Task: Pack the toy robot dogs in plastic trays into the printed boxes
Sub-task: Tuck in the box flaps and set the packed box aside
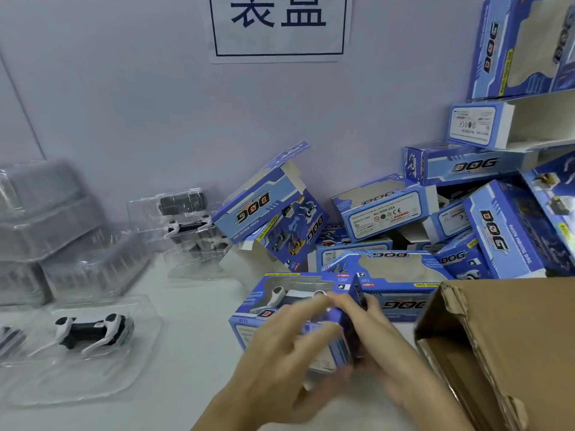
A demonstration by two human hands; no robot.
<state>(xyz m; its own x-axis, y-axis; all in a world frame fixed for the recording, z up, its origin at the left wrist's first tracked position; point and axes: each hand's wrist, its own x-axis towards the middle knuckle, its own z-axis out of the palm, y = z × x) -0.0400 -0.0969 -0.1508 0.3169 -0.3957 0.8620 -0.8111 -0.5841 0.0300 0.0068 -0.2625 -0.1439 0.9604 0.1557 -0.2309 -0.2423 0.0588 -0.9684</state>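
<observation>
A blue printed box point(281, 301) lies on the white table in front of me, a white-and-black toy dog showing through its window. My left hand point(289, 346) rests over the box's near side, blurred by motion. My right hand point(378, 343) grips the box's right end by the flap. Another toy robot dog point(90, 332) lies in a clear plastic tray point(77, 377) at the left. A further stack of trayed dogs point(186, 225) stands at the back.
Several empty printed boxes point(466, 213) are heaped against the wall at the right. A brown cardboard carton point(510, 337) stands open at the lower right. Stacks of empty clear trays point(56, 231) sit at the far left. A paper sign point(278, 24) hangs on the wall.
</observation>
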